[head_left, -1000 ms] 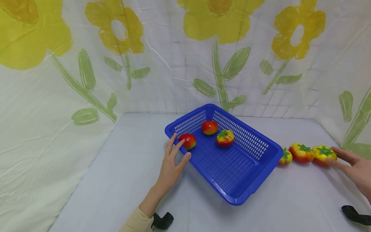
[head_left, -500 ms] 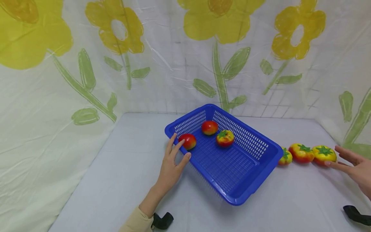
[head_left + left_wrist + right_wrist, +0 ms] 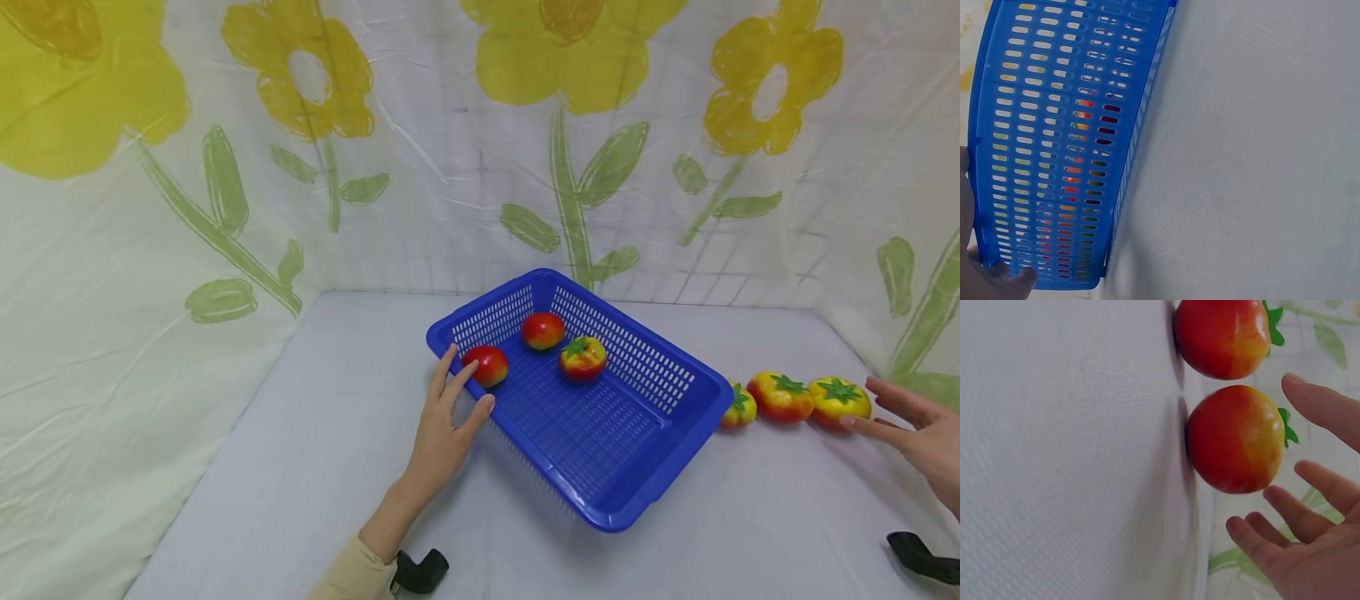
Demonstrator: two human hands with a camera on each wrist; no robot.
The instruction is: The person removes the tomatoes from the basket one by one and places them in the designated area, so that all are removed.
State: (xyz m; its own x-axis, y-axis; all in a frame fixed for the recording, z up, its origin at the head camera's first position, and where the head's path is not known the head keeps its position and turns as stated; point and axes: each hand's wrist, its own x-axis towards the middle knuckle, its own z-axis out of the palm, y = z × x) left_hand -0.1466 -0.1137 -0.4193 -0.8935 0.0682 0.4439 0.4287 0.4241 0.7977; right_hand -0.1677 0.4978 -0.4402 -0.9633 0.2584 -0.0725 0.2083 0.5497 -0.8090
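Observation:
A blue perforated basket (image 3: 677, 462) stands at an angle mid-table. Inside it lie three red-yellow toy tomatoes (image 3: 582, 358), one by the left wall. My left hand (image 3: 442, 433) rests on the near-left rim with fingers spread, fingertips over the edge. From the left wrist view, only parts of its fingers show beside the basket's slotted wall (image 3: 1137, 94). To the right, three more toy tomatoes (image 3: 780, 396) sit in a row, the first partly hidden by the basket. Beside the rightmost tomato (image 3: 1235, 440), my right hand (image 3: 1310, 547) has its fingers parted, gripping nothing.
A white cloth covers the table (image 3: 300, 433). Behind it hangs a pale curtain (image 3: 435, 242) painted with yellow flowers. Black wrist-worn pieces show below the left hand (image 3: 422, 572) and right hand (image 3: 922, 557).
My right hand has drawn slightly back to the right from the rightmost tomato, its fingers leaving the fruit's far side. The left hand and basket stay still.

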